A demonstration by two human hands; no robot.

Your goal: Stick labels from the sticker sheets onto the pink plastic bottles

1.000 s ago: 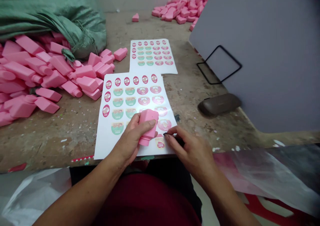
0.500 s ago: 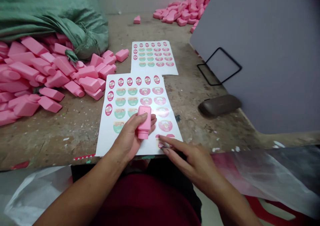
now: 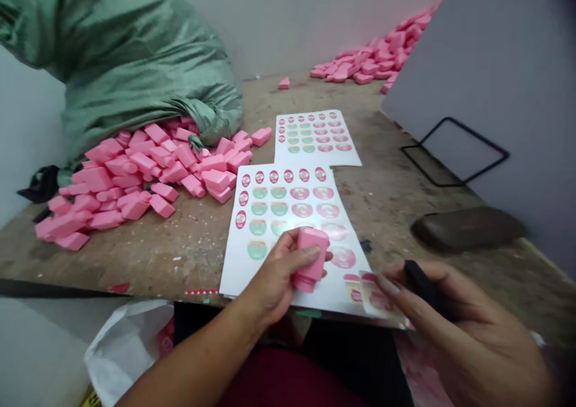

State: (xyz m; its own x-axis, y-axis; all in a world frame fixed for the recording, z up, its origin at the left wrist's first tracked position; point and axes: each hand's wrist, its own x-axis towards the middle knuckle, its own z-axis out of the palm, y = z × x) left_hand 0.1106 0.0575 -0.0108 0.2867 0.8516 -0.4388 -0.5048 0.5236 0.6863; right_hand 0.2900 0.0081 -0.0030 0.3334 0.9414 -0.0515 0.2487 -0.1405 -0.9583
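At four o'clock from the pink bottle [image 3: 311, 257], the right hand [image 3: 454, 323] pinches a label [image 3: 377, 298] and holds a black tool [image 3: 423, 288]. The left hand [image 3: 279, 278] grips that bottle above a sticker sheet [image 3: 245, 270] on the desk [image 3: 153, 263]. A dark case [image 3: 468, 230] lies at three, heaped bottles [image 3: 144, 161] at ten, a second sheet [image 3: 294, 158] at twelve, more bottles [image 3: 375, 62] farther at one.

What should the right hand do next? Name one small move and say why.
Probably bring the sticker over to the bottle: the right hand has that sticker at its fingertips, and the left hand holds the bottle with a plain pink face upward.
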